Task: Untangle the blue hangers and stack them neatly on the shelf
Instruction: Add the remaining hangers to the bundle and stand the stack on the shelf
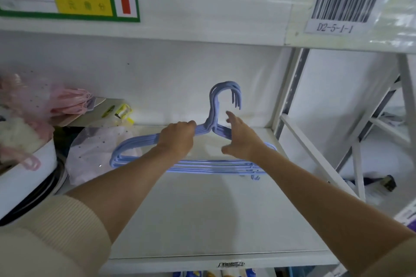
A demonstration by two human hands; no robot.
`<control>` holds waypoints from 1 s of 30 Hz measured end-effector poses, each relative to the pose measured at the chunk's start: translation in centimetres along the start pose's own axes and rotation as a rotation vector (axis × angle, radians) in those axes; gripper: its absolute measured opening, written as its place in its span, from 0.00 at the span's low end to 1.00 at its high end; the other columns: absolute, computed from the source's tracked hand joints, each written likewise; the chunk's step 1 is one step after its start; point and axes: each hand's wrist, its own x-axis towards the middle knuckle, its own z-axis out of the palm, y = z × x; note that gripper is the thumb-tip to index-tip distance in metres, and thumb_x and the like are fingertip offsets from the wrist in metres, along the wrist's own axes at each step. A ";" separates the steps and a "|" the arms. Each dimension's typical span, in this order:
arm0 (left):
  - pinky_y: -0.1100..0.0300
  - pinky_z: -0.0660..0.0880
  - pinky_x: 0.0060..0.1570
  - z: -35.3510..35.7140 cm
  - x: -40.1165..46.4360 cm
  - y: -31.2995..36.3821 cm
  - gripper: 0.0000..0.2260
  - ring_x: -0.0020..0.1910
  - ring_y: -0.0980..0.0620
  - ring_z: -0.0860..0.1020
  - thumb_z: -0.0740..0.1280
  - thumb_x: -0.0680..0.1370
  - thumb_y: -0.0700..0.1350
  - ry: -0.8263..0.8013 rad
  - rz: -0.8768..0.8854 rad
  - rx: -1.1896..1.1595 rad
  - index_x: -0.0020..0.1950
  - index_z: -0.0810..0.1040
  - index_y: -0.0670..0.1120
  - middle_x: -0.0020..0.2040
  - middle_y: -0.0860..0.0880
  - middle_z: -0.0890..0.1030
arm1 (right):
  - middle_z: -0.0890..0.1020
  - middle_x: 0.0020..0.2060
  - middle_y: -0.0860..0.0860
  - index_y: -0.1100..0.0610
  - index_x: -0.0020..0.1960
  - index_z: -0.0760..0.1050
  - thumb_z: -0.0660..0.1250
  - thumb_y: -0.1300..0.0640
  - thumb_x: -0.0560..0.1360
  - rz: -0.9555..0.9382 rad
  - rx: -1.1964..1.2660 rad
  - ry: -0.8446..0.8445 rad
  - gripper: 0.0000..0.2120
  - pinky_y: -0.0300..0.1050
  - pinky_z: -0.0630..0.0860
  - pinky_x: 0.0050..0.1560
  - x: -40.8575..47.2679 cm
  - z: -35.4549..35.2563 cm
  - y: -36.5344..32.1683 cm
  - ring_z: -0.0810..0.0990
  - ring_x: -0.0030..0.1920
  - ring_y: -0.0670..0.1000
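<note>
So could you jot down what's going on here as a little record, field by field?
setting: white shelf under a barcode label reading D2-5-1-1
main items: stack of blue hangers lying on the shelf, hooks toward the back wall
left hand: grips the stack's left shoulder, near the necks
right hand: open, fingers spread, over the stack's right shoulder beside the hooks
hanger state: look aligned, hooks nested together
nearby: pink mesh bags and a clear plastic bag at left

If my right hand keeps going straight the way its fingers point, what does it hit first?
Probably the hooks of the blue hangers; the right hand points up toward them with open fingers. Behind them is the white back wall, though depth is unclear.
</note>
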 end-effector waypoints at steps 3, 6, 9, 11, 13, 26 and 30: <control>0.53 0.69 0.41 0.4 -0.1 -0.1 0.11 0.53 0.37 0.79 0.58 0.79 0.39 0.007 0.023 -0.032 0.61 0.73 0.43 0.54 0.42 0.81 | 0.77 0.59 0.56 0.58 0.63 0.67 0.64 0.56 0.74 0.028 -0.231 0.086 0.19 0.50 0.69 0.56 0.4 1.6 1.7 0.75 0.59 0.60; 0.54 0.66 0.41 0.9 -0.1 0.3 0.11 0.53 0.40 0.79 0.58 0.79 0.39 0.007 0.020 -0.021 0.59 0.73 0.44 0.54 0.44 0.81 | 0.78 0.49 0.59 0.57 0.47 0.64 0.56 0.65 0.77 -0.001 -0.270 0.117 0.04 0.46 0.65 0.42 0.8 2.1 1.8 0.76 0.45 0.62; 0.53 0.68 0.47 1.8 -0.3 0.5 0.12 0.56 0.41 0.78 0.56 0.78 0.37 -0.016 0.013 -0.007 0.59 0.72 0.43 0.55 0.44 0.80 | 0.72 0.42 0.56 0.57 0.45 0.62 0.55 0.69 0.74 -0.009 -0.279 0.075 0.08 0.47 0.64 0.41 0.8 2.9 2.1 0.69 0.39 0.58; 0.52 0.70 0.50 2.8 -0.7 0.4 0.12 0.56 0.41 0.78 0.56 0.78 0.37 -0.050 0.006 -0.025 0.60 0.71 0.43 0.56 0.44 0.80 | 0.69 0.42 0.54 0.57 0.46 0.61 0.55 0.69 0.74 -0.030 -0.304 0.074 0.08 0.47 0.64 0.41 0.7 3.7 2.2 0.68 0.39 0.58; 0.51 0.70 0.50 4.0 -1.3 0.4 0.12 0.57 0.40 0.77 0.56 0.79 0.37 -0.085 -0.013 -0.063 0.61 0.70 0.43 0.57 0.43 0.79 | 0.68 0.42 0.54 0.56 0.46 0.61 0.55 0.69 0.74 -0.053 -0.329 0.085 0.09 0.47 0.62 0.42 0.6 4.5 2.4 0.71 0.40 0.60; 0.53 0.69 0.42 6.0 -2.3 -1.1 0.13 0.52 0.41 0.79 0.59 0.78 0.39 -0.038 -0.042 -0.126 0.62 0.71 0.44 0.54 0.44 0.80 | 0.74 0.44 0.56 0.59 0.55 0.69 0.55 0.69 0.73 -0.079 -0.320 0.197 0.13 0.47 0.62 0.44 0.9 7.1 3.3 0.73 0.45 0.60; 0.53 0.69 0.40 6.8 -3.8 -2.2 0.16 0.51 0.41 0.79 0.58 0.77 0.35 0.009 -0.114 -0.086 0.63 0.73 0.44 0.52 0.44 0.81 | 0.70 0.40 0.53 0.58 0.51 0.67 0.55 0.70 0.73 -0.082 -0.317 0.185 0.11 0.47 0.61 0.43 0.8 6.8 3.3 0.68 0.40 0.58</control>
